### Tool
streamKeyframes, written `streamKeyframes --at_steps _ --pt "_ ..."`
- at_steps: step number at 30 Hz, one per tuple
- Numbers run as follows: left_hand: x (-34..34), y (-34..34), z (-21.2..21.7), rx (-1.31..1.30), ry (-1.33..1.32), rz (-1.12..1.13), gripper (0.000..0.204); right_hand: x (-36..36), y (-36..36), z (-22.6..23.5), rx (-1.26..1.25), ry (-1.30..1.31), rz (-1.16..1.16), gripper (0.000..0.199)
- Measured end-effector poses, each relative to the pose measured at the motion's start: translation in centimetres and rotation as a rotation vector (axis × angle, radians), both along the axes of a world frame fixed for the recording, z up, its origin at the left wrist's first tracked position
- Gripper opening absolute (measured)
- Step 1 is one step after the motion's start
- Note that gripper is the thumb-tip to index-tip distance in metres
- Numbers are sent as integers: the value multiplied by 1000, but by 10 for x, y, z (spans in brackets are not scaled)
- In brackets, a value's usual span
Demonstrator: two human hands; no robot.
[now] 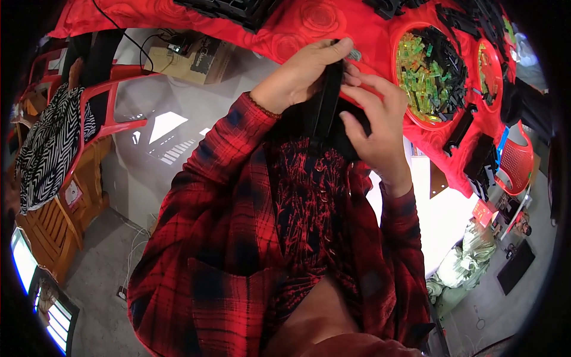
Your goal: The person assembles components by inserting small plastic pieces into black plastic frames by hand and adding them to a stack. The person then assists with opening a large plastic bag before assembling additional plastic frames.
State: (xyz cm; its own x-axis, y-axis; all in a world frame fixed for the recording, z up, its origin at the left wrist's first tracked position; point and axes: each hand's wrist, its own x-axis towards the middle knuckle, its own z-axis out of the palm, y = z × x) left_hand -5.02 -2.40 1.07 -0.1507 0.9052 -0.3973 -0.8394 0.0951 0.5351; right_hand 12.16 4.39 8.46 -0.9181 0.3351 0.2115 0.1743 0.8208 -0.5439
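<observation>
My left hand (306, 68) is closed around a long, narrow black strip-like piece (326, 110), thumb on top near its upper end. The piece hangs upright in front of my chest, and its lower end blends into dark cloth. Just to its right is my right hand (383, 128), thumb and fingers apart. Its index fingertip is close to the piece's edge; whether it touches I cannot tell. A small greyish item (355, 55) shows beyond my left fingertips, too small to name.
A red-clothed table (366, 24) spans the far side. On it stand a round red tray (395, 56) of yellow-green clear pieces and black pieces, a second tray (482, 53), and black parts (461, 128). Left are a red chair (110, 98) and a cardboard box (193, 59).
</observation>
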Motion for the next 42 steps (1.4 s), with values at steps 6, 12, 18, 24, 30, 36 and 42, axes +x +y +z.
streamKeyframes --at_steps 6,12,18,24,30,36,42 --pt "11 5 -4 14 106 -43 31 -9 -15 -2 106 -163 26 59" --pt "14 5 4 -61 174 -2 29 -13 -27 -25 152 -260 -97 62" --pt "11 1 11 -29 59 16 40 -13 -19 -27 163 -176 -157 54" --pt "21 -23 4 -78 109 -213 46 -17 -6 -30 88 20 -364 51" --pt "42 -23 11 -52 93 -49 41 -18 -2 -39 57 46 -389 46" --pt "41 -25 -1 -95 67 -89 44 -16 0 -45 24 68 -385 40" --pt "43 -27 -7 -87 57 -72 46 -14 0 -47 15 69 -383 39"
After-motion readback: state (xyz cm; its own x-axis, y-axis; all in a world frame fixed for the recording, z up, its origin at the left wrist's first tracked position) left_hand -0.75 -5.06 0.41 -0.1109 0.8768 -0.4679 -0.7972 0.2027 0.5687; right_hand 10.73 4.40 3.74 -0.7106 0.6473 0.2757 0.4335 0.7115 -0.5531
